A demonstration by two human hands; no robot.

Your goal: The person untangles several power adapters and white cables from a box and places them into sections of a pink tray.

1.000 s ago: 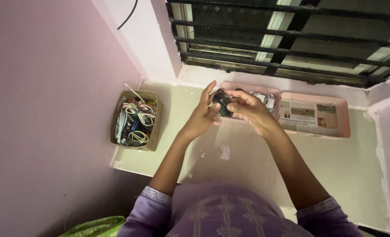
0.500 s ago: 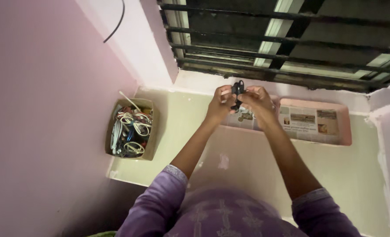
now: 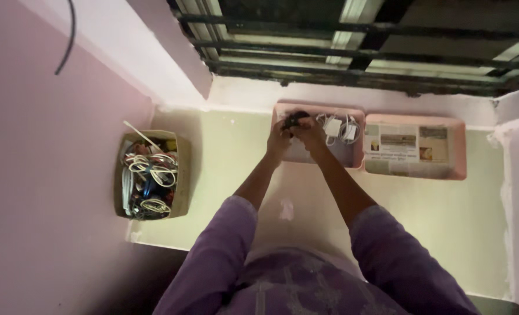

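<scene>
Both my hands are stretched out over the left pink tray (image 3: 353, 158) by the window. My left hand (image 3: 279, 139) and my right hand (image 3: 309, 133) are closed together on a small black coiled cable (image 3: 295, 119) at the tray's far left corner. White chargers with wound cords (image 3: 339, 128) lie in the same tray just right of my hands. My purple sleeves fill the bottom of the view.
A second pink tray (image 3: 453, 170) lined with newspaper sits to the right. A cardboard box (image 3: 182, 175) packed with tangled white, blue and black cables stands at the left by the pink wall. Window bars (image 3: 353, 35) run along the back of the pale shelf (image 3: 458, 221).
My hands carried the black cable from mid-air in front of me forward and down into the left pink tray. The view shifted a little with my head.
</scene>
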